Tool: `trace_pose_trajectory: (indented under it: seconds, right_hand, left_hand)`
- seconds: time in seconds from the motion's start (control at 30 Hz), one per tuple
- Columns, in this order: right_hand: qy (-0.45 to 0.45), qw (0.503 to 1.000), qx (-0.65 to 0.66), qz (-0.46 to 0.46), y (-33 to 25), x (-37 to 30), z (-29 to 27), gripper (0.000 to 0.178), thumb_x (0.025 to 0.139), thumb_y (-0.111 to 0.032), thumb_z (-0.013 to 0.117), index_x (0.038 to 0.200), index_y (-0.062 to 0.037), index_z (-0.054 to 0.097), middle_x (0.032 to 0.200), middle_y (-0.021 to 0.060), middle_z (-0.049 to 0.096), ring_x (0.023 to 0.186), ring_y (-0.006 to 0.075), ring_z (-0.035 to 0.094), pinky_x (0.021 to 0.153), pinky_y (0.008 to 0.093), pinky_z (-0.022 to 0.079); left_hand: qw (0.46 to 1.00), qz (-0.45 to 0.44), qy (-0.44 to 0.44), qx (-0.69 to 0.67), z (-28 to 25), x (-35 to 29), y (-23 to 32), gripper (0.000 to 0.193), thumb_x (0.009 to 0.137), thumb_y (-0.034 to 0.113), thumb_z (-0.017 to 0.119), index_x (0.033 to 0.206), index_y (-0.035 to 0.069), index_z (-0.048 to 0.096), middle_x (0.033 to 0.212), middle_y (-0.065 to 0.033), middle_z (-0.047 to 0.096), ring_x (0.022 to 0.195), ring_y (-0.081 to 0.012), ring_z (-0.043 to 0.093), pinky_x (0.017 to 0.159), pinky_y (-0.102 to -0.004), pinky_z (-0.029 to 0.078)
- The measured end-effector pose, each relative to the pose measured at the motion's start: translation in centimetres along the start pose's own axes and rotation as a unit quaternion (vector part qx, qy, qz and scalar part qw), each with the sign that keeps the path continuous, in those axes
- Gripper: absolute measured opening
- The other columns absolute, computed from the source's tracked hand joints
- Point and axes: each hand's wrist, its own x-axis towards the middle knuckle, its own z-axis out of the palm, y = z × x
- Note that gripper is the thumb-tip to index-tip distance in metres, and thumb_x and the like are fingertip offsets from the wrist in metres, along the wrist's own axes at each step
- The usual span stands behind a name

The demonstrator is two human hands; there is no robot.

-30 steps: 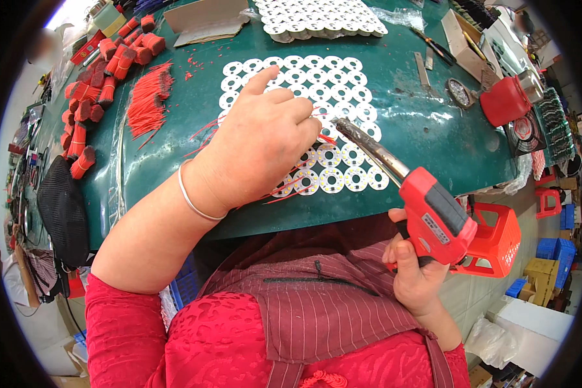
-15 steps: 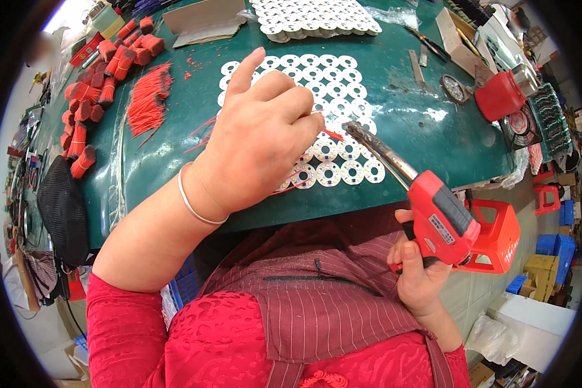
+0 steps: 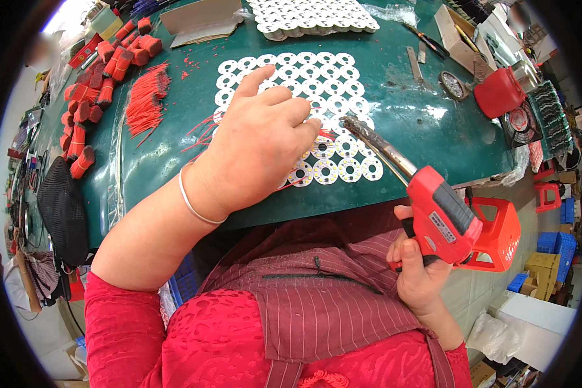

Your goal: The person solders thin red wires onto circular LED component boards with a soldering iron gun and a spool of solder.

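My left hand (image 3: 265, 139) is over a grid of round white LED circuit boards (image 3: 349, 169), thumb and fingers pinched on thin red wires (image 3: 326, 134) and the index finger raised. The wires' far ends stick out on the left side of the hand. My right hand (image 3: 420, 275) grips a red and black soldering gun (image 3: 443, 216) at the table's front edge. Its dark metal tip (image 3: 348, 123) points up and left, just right of the pinched wires. Whether the tip touches a board cannot be made out. My left hand covers part of the grid.
Loose red wires (image 3: 145, 103) lie left of the boards, beside bundled red wires (image 3: 77, 142). Behind stands a second stack of boards (image 3: 313, 18). At the right are pliers (image 3: 427, 40), a small round dish (image 3: 454, 85) and a red bottle (image 3: 500, 94). A red stool (image 3: 498, 236) stands beside the table.
My left hand has shifted very slightly with the wires, and its index finger leans a little more to the right. My right hand still holds the soldering gun in nearly the same place.
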Motion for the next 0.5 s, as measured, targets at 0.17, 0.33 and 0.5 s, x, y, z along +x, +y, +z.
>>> trace_pose_trajectory:
  seconds: [0.17, 0.33, 0.5]
  right_hand:
    - [-0.006, 1.000, -0.008, 0.001, -0.06, 0.24, 0.04, 0.044, 0.100, -0.016, 0.062, 0.137, 0.0019, 0.046, 0.131, 0.0187, 0.059, 0.068, 0.0084, 0.054, 0.058, 0.0278, 0.052]
    - [-0.020, 0.999, -0.024, -0.009, -0.05, 0.51, 0.12, 0.042, 0.100, -0.016, 0.062, 0.135, 0.0029, 0.047, 0.128, 0.0193, 0.060, 0.066, 0.0088, 0.054, 0.058, 0.0279, 0.053]
    - [-0.009, 1.000, 0.014, -0.005, 0.18, 0.43, 0.26, 0.040, 0.096, -0.005, 0.066, 0.133, 0.0035, 0.052, 0.125, 0.0168, 0.065, 0.074, 0.0083, 0.060, 0.066, 0.0240, 0.052]
  left_hand:
    - [0.999, 0.004, -0.029, -0.023, 0.06, -0.10, -0.33, 0.013, 0.077, 0.008, 0.069, 0.088, 0.012, 0.074, 0.077, -0.0019, 0.056, 0.081, -0.0214, 0.061, 0.108, -0.0494, 0.041]
    - [1.000, 0.005, -0.017, -0.025, 0.15, -0.01, -0.35, 0.013, 0.077, 0.008, 0.068, 0.088, 0.013, 0.073, 0.076, -0.0021, 0.056, 0.081, -0.0219, 0.061, 0.108, -0.0494, 0.041]
    - [0.999, 0.010, -0.028, -0.031, 0.39, -0.01, -0.52, 0.014, 0.076, 0.007, 0.068, 0.088, 0.013, 0.073, 0.075, -0.0021, 0.054, 0.080, -0.0221, 0.060, 0.109, -0.0499, 0.040]
